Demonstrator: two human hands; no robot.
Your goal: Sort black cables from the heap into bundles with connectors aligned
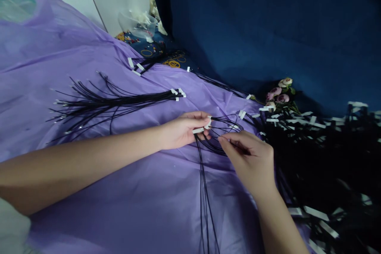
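left hand [181,131] pinches the white-tagged cord bunch [205,190] mid purple sheet [89,55], right hand [250,158] grip closed on its loops. imo early days: one spread bunch [119,101] laid out, big tagged pile [321,151] untouched.

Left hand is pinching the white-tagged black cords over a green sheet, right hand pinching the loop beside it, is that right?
Not quite: the sheet is purple, not green, as the head view shows. The rest stands: the left hand pinches the white-tagged black cords and the right hand pinches their loop beside it.
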